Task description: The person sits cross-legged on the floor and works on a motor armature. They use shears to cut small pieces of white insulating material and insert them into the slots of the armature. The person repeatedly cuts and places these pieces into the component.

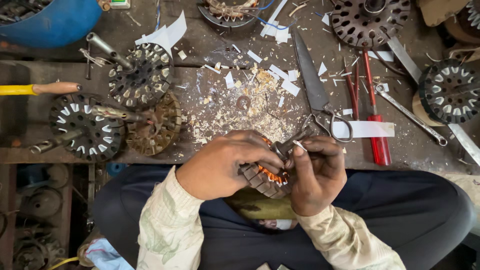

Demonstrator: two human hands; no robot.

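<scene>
My left hand [227, 165] is wrapped over a round motor stator [267, 181] with copper-orange windings, held above my lap at the bench's near edge. My right hand [315, 175] grips the stator's right side and pinches a small white paper strip [300, 145] at its fingertips, against the stator's shaft end [290, 145]. Most of the stator is hidden under both hands.
Large scissors [317, 92], a red-handled screwdriver [377, 135] and a spanner [410, 114] lie on the bench [200, 150] to the right. Several slotted stator cores [140, 75] sit left and along the back. White paper strips [362, 129] and wood-coloured shavings [240, 107] litter the middle. A blue tub [55, 22] stands at the far left.
</scene>
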